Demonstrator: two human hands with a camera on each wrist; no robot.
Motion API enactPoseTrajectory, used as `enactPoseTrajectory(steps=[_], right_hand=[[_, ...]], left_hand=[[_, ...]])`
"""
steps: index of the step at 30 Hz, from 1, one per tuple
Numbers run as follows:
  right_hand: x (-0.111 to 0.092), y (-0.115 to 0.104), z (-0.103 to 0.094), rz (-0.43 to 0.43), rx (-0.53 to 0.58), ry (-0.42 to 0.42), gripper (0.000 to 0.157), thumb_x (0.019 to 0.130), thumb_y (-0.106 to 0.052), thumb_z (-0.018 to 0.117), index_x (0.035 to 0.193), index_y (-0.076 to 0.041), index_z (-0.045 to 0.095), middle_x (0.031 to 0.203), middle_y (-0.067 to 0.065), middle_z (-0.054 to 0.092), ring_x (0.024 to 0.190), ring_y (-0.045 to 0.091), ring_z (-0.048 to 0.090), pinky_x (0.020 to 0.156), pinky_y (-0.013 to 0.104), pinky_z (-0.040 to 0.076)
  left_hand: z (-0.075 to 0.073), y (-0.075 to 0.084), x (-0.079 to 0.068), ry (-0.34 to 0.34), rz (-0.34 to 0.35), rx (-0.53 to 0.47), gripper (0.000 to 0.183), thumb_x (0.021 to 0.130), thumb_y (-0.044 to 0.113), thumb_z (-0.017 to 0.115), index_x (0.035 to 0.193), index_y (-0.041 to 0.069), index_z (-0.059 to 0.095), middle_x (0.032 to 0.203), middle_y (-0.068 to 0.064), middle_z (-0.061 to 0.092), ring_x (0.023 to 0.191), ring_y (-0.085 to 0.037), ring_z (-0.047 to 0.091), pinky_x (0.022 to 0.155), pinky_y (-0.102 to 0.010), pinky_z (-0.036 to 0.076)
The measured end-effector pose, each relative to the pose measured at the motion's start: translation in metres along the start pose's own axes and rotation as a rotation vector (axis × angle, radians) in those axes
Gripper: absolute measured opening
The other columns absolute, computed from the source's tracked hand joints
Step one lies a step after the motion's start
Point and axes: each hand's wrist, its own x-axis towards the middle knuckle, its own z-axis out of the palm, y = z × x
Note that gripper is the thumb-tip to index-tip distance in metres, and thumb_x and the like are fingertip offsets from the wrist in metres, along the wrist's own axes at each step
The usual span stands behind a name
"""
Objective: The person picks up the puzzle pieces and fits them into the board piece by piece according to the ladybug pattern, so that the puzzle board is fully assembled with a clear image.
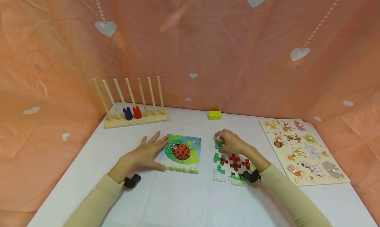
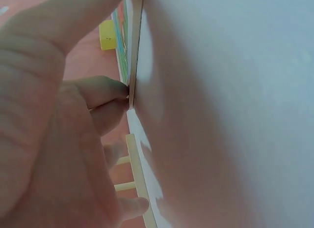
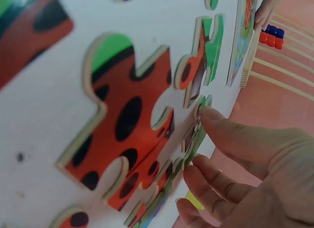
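Note:
A square ladybug picture board point(image 1: 185, 164) lies flat near the middle of the table. My left hand point(image 1: 145, 155) is spread at its left side, fingertips on the upper left corner and thumb by the lower left. In the left wrist view straight fingers point(image 2: 105, 94) touch the board's thin edge. To the right, loose ladybug jigsaw pieces point(image 1: 235, 161) lie in spaced rows. Over the far left of these, my right hand point(image 1: 234, 143) pinches a green puzzle piece point(image 1: 218, 144) between thumb and fingers. The right wrist view shows this piece low over the table, partly hidden by the fingertips.
A wooden peg stand point(image 1: 136, 121) with purple and red beads is at the back left. At the back stands a yellow block point(image 1: 214, 115). An animal puzzle board point(image 1: 285, 154) lies on the right. Pink cloth point(image 1: 190, 55) with hearts hangs around the white table point(image 1: 166, 200).

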Motion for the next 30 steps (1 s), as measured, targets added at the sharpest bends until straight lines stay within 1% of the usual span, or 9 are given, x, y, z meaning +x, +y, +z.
enactPoseTrajectory(steps=[5,9,12,14,21,25,28,30], right_hand=[[0.001,0.000,0.001,-0.015,-0.012,0.001,0.051,0.080,0.000,0.080,0.127,0.002,0.060,0.102,0.011,0.059,0.092,0.025,0.052,0.084,0.047,0.046],[0.001,0.000,0.001,-0.005,-0.023,0.002,0.050,0.080,-0.001,0.081,0.126,0.000,0.061,0.104,0.010,0.059,0.095,0.025,0.053,0.087,0.052,0.043],[0.001,0.001,0.001,0.009,-0.019,0.003,0.049,0.080,-0.002,0.081,0.125,0.000,0.062,0.105,0.010,0.058,0.098,0.026,0.054,0.088,0.052,0.042],[0.001,0.002,0.001,0.003,-0.017,0.007,0.047,0.079,-0.002,0.081,0.123,0.002,0.063,0.105,0.010,0.058,0.099,0.028,0.055,0.088,0.052,0.042],[0.002,0.004,0.001,-0.041,-0.002,0.032,0.040,0.077,0.000,0.083,0.113,0.003,0.066,0.100,0.010,0.056,0.100,0.032,0.056,0.087,0.051,0.042],[0.002,0.007,-0.001,-0.055,0.046,0.028,0.039,0.078,0.003,0.082,0.113,0.003,0.065,0.100,0.010,0.056,0.097,0.030,0.056,0.089,0.048,0.046],[0.003,0.009,-0.003,-0.069,0.085,0.020,0.034,0.080,0.004,0.079,0.111,0.004,0.065,0.097,0.010,0.056,0.092,0.026,0.055,0.083,0.043,0.050],[0.006,0.010,-0.006,-0.095,0.118,0.013,0.029,0.081,0.006,0.077,0.107,0.005,0.066,0.093,0.010,0.058,0.086,0.023,0.054,0.078,0.039,0.050]], left_hand=[[-0.001,-0.001,0.000,-0.003,-0.008,-0.030,0.116,0.069,0.061,0.082,0.155,0.002,0.031,0.163,-0.013,0.022,0.150,-0.043,0.001,0.106,-0.078,0.003],[0.000,-0.001,-0.001,-0.006,-0.014,-0.036,0.116,0.069,0.061,0.082,0.155,0.003,0.031,0.163,-0.013,0.022,0.150,-0.043,0.002,0.106,-0.078,0.003],[0.001,-0.001,0.000,-0.003,-0.013,-0.032,0.116,0.069,0.061,0.082,0.155,0.003,0.031,0.163,-0.012,0.023,0.150,-0.043,0.002,0.106,-0.078,0.004],[0.001,-0.001,0.000,0.000,-0.011,-0.029,0.115,0.069,0.061,0.082,0.155,0.003,0.032,0.163,-0.012,0.023,0.150,-0.043,0.003,0.106,-0.078,0.004],[0.001,-0.004,0.000,0.001,-0.008,-0.040,0.115,0.070,0.063,0.081,0.155,0.004,0.032,0.163,-0.012,0.023,0.150,-0.043,0.002,0.106,-0.078,0.003],[0.001,-0.004,0.000,0.001,-0.003,-0.045,0.114,0.070,0.064,0.080,0.155,0.004,0.032,0.163,-0.012,0.023,0.150,-0.043,0.002,0.106,-0.078,0.003],[0.002,-0.005,0.000,0.001,-0.002,-0.039,0.114,0.070,0.064,0.080,0.155,0.004,0.033,0.163,-0.012,0.023,0.150,-0.043,0.002,0.106,-0.078,0.003],[0.002,-0.005,0.000,0.001,-0.003,-0.034,0.114,0.070,0.064,0.079,0.155,0.004,0.032,0.163,-0.012,0.023,0.150,-0.043,0.002,0.106,-0.078,0.003]])
